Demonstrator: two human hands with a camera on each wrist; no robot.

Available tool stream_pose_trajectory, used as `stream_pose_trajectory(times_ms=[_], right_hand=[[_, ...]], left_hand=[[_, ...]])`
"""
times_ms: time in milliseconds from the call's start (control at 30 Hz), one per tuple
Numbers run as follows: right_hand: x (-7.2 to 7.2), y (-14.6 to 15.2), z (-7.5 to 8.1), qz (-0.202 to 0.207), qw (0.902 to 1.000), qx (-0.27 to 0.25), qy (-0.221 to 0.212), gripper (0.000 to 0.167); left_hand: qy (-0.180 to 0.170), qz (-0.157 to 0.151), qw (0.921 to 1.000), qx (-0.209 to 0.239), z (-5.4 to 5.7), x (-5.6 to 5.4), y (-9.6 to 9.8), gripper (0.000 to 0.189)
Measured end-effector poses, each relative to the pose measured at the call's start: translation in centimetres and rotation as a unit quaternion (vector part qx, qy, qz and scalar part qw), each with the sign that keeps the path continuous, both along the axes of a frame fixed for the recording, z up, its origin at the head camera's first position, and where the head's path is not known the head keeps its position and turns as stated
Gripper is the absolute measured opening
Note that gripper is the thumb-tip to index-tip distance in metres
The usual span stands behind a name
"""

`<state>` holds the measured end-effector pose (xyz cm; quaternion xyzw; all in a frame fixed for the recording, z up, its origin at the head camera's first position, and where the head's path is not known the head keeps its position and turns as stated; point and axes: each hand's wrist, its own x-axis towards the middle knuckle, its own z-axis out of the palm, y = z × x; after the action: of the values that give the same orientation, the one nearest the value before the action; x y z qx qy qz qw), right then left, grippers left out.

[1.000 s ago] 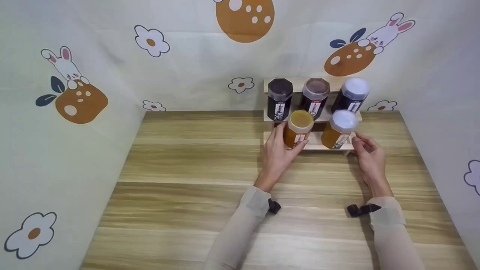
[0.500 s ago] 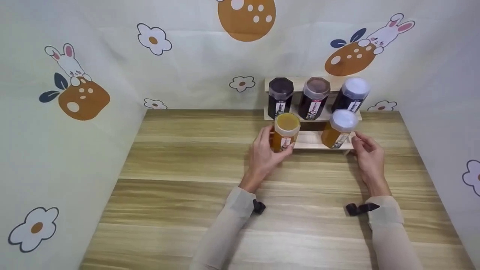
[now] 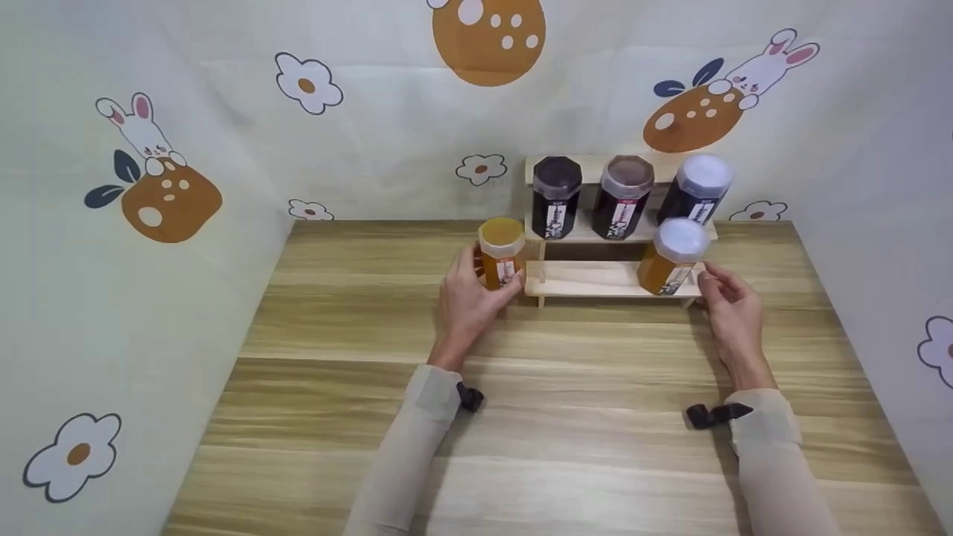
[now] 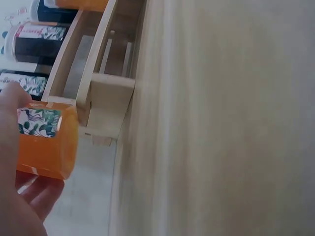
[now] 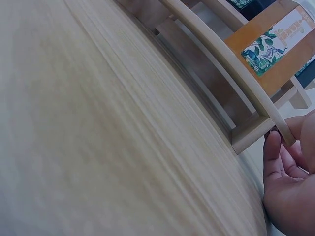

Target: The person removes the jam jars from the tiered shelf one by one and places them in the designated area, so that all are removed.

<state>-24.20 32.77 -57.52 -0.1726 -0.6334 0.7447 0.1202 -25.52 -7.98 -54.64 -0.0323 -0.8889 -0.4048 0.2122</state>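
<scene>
My left hand (image 3: 469, 298) grips an orange jar (image 3: 500, 257) with a yellow lid, upright just left of the wooden rack (image 3: 584, 279). In the left wrist view the orange jar (image 4: 47, 147) is raised clear of the table, thumb on one side and fingers on the other. My right hand (image 3: 733, 309) pinches the right end of the rack's lower shelf; the right wrist view has thumb and fingers around that wooden end (image 5: 283, 130). Close by on this shelf stands another orange jar (image 3: 674, 257) with a white lid.
Three dark jars stand on the upper shelf: a black-lidded jar (image 3: 556, 197), a brown-lidded jar (image 3: 624, 197) and a white-lidded jar (image 3: 696, 190). Behind the wood-grain table (image 3: 357, 298) hangs a patterned cloth wall (image 3: 387, 134), with more cloth at both sides.
The left hand has carried the yellow-lidded orange jar off the lower shelf and leftward, past the rack's left end. The right hand stays at the shelf's right end.
</scene>
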Motion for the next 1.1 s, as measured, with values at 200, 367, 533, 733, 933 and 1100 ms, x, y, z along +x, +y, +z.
stream_pose_trajectory(times_ms=[200,367,533,733,933,1100], right_hand=[[0.1,0.0,0.1,0.001,1.0,0.001,-0.003,0.044],[0.2,0.0,0.2,0.007,0.9997,0.012,-0.019,0.046],[0.2,0.1,0.0,0.004,0.9998,0.016,-0.015,0.045],[0.1,0.1,-0.2,0.003,0.9999,0.013,-0.004,0.045],[0.0,0.0,-0.3,0.015,0.9998,0.01,0.002,0.049],[0.3,0.0,-0.1,0.016,0.9998,0.013,0.003,0.048]], left_hand=[[-0.036,-0.001,0.9987,0.035,-0.4,-2.2,-0.8,0.071],[-0.087,0.001,0.9937,0.07,-1.1,-3.8,-0.9,0.071],[-0.12,0.006,0.9889,0.087,-1.4,-5.4,-0.7,0.072],[-0.119,-0.022,0.9881,0.094,-1.8,-7.3,-0.3,0.072],[-0.146,-0.011,0.987,0.066,-2.1,-8.3,-0.4,0.072],[-0.176,0.008,0.9839,0.029,-2.2,-8.9,-0.5,0.075]])
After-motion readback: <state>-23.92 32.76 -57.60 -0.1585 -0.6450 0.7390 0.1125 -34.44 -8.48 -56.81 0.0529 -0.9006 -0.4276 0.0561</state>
